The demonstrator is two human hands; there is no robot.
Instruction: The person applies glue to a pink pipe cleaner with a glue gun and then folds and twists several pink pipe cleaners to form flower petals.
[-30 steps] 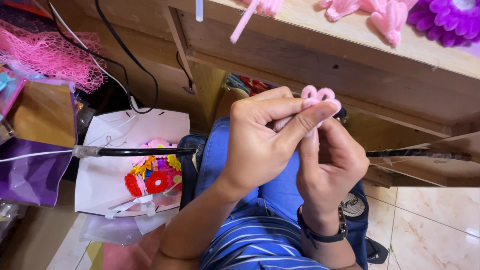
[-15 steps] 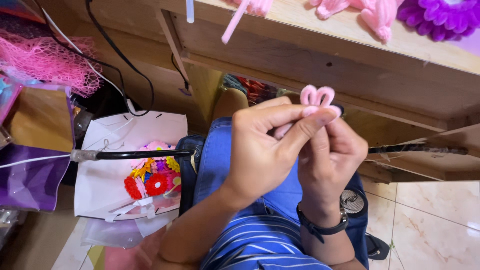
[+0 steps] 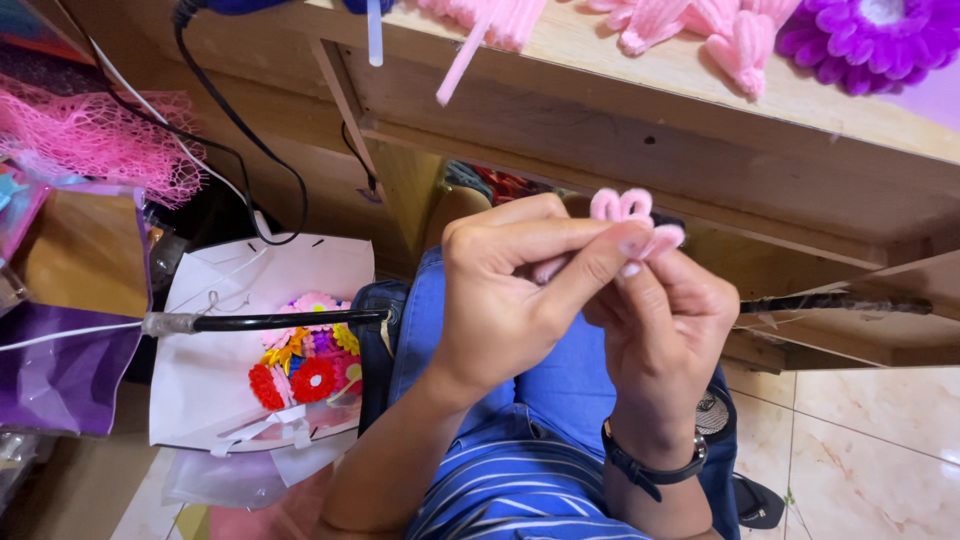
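My left hand [image 3: 520, 290] and my right hand [image 3: 665, 335] meet above my lap, both pinching a small pink pipe-cleaner piece [image 3: 630, 215] bent into looped petals. The loops stick up above my fingertips; the rest of the piece is hidden between the fingers. A black watch strap [image 3: 650, 470] circles my right wrist. My blue jeans and striped shirt lie beneath the hands. Just above the hands runs the edge of a wooden table [image 3: 700, 160].
On the table lie pink pipe-cleaner bundles [image 3: 700, 25] and a purple fuzzy flower [image 3: 870, 40]. To my left, a white bag [image 3: 260, 350] holds small colourful flowers, crossed by a black rod [image 3: 270, 322]. Pink netting [image 3: 90, 140], black cables and purple paper [image 3: 60, 380] sit further left.
Both hands keep hold of the pink piece, fingers shifting slightly as they work it. The view has tilted a little; nothing else has moved.
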